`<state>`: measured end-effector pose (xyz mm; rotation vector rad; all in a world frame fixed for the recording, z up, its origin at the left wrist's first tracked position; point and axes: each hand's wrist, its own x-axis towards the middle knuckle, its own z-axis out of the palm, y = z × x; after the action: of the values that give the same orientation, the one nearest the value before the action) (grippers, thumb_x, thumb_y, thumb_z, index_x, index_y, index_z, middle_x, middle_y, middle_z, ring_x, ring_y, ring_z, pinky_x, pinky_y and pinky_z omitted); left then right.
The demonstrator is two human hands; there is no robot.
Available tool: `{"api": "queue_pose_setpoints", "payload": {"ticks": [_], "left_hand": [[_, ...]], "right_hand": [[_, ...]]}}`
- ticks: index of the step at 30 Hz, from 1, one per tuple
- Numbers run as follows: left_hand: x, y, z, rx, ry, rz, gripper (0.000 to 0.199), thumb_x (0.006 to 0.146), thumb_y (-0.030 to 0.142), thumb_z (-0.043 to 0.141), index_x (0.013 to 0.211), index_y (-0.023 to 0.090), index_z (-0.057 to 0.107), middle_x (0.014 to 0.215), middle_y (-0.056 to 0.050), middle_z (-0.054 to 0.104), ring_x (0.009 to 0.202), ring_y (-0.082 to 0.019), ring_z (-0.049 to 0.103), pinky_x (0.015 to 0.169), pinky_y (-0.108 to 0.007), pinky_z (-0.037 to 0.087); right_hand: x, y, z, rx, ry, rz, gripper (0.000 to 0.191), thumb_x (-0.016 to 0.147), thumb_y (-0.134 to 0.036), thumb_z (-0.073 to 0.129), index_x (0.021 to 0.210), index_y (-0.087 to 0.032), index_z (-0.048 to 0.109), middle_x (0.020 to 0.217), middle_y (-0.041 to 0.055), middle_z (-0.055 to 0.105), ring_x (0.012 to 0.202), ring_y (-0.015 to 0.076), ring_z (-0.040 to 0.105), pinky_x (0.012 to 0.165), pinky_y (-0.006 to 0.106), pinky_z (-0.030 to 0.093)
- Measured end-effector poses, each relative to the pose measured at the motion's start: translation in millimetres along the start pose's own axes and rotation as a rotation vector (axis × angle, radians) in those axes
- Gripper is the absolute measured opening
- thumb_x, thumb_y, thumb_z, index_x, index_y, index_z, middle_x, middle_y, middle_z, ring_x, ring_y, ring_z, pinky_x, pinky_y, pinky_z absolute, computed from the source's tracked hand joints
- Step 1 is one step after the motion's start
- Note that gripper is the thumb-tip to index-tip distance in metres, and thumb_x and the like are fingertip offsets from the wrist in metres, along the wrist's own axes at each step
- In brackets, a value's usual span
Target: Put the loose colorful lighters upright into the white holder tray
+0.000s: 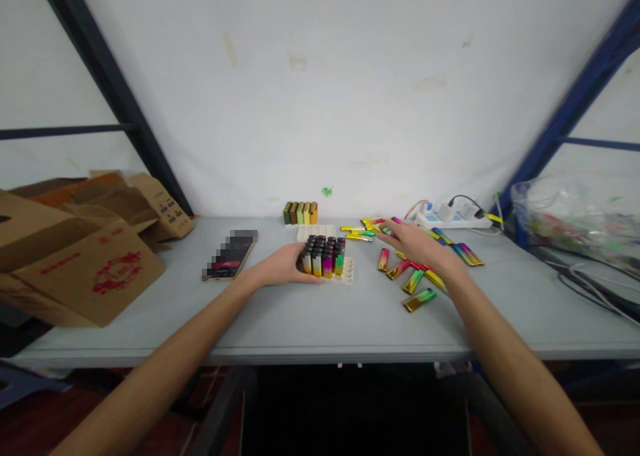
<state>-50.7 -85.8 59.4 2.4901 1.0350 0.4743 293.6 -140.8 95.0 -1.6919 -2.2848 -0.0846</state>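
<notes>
Several lighters [327, 264] with black tops and shiny yellow, purple and green bodies stand upright, packed in rows in a white holder tray [346, 271]. My left hand [287, 265] wraps round the left side of this block, its thumb along the front. The tray's right end shows bare slots. My right hand [413, 243] reaches over loose lighters lying flat on the right, fingers stretched out toward the back pile. Near its fingertips lies a yellow lighter [359, 237]. Closer to me are a red lighter [383, 259] and a green-gold lighter [420, 300].
Behind the block are another white tray [316, 232] and a set of upright lighters [301, 213]. A phone [231, 256] lies left of my left hand, with cardboard boxes [100, 263] beyond. A power strip [453, 219] with cables and plastic bags [565, 209] occupy the right.
</notes>
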Motion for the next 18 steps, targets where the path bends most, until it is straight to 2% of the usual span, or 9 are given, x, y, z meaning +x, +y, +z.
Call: {"api": "queue_pose_setpoints", "payload": {"ticks": [3, 5, 9, 13, 15, 18], "left_hand": [[0, 0, -0.4, -0.001, -0.004, -0.005, 0.089, 0.063, 0.070, 0.082, 0.131, 0.016, 0.063, 0.133, -0.013, 0.070, 0.120, -0.036, 0.066, 0.105, -0.044, 0.052], [0, 1, -0.9, -0.006, -0.006, 0.004, 0.090, 0.064, 0.070, 0.082, 0.133, 0.016, 0.062, 0.135, -0.013, 0.069, 0.121, -0.035, 0.065, 0.107, -0.043, 0.051], [0, 1, -1.2, -0.031, -0.005, 0.023, 0.090, 0.064, 0.068, 0.083, 0.134, 0.016, 0.062, 0.136, -0.012, 0.069, 0.121, -0.035, 0.066, 0.107, -0.042, 0.051], [0, 0, -0.5, -0.040, 0.001, 0.030, 0.087, 0.064, 0.067, 0.083, 0.133, 0.017, 0.062, 0.135, -0.011, 0.069, 0.121, -0.035, 0.066, 0.107, -0.043, 0.051], [0, 0, -0.2, -0.035, 0.003, 0.030, 0.086, 0.065, 0.068, 0.083, 0.131, 0.017, 0.063, 0.134, -0.011, 0.070, 0.120, -0.035, 0.066, 0.107, -0.044, 0.051], [0, -1, -0.1, -0.037, 0.004, 0.033, 0.084, 0.065, 0.067, 0.082, 0.131, 0.019, 0.063, 0.134, -0.011, 0.070, 0.120, -0.034, 0.066, 0.106, -0.044, 0.051]], "right_hand": [[6, -13, 7, 0.104, 0.125, -0.062, 0.033, 0.107, -0.037, 0.045, 0.125, -0.020, 0.067, 0.124, 0.0137, 0.073, 0.111, 0.0269, 0.068, 0.095, 0.036, 0.048], [8, -20, 12, 0.175, 0.174, -0.071, 0.031, 0.105, -0.037, 0.049, 0.122, -0.020, 0.069, 0.118, 0.0119, 0.075, 0.105, 0.0256, 0.069, 0.091, 0.035, 0.049], [10, -28, 17, 0.371, 0.149, -0.062, 0.030, 0.096, -0.047, 0.062, 0.100, -0.020, 0.075, 0.089, 0.0057, 0.077, 0.071, 0.0182, 0.064, 0.067, 0.029, 0.046], [10, -33, 17, 0.595, 0.128, 0.025, 0.044, 0.087, -0.058, 0.069, 0.070, -0.018, 0.065, 0.059, 0.0006, 0.061, 0.055, 0.0140, 0.051, 0.053, 0.027, 0.036], [10, -36, 17, 0.654, 0.128, 0.036, 0.050, 0.088, -0.063, 0.065, 0.065, -0.019, 0.058, 0.059, -0.0006, 0.056, 0.056, 0.0135, 0.049, 0.053, 0.027, 0.036], [9, -42, 18, 0.741, 0.106, -0.019, 0.051, 0.094, -0.066, 0.054, 0.076, -0.019, 0.059, 0.074, 0.0021, 0.062, 0.067, 0.0153, 0.056, 0.061, 0.027, 0.043]]}}
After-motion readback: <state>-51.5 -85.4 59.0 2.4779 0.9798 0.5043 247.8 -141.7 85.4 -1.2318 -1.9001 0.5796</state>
